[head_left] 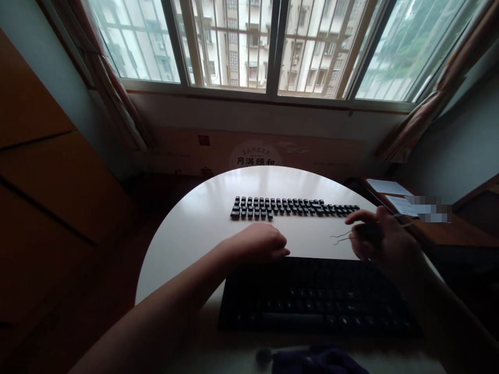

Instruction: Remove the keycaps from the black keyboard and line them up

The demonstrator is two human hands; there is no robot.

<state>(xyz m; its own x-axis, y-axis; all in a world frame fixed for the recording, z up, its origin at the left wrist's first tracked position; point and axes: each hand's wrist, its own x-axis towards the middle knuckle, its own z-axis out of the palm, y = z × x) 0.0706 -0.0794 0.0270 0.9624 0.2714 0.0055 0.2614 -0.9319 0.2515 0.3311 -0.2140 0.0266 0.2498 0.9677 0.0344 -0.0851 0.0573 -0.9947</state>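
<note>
A black keyboard lies on the white round table, its lower rows of keys showing and its upper part dark. My left hand is closed at the keyboard's far edge, fingers curled inward; whatever is in them is hidden. Over the keyboard's far right corner, my right hand grips a wire keycap puller with thin bent prongs pointing left. Beyond both hands, many loose black keycaps stand in neat rows on the table.
The white table has a rounded far edge. A dark purple cloth and what looks like a brush lie at the near edge. Papers rest on a brown desk at right. A barred window is ahead.
</note>
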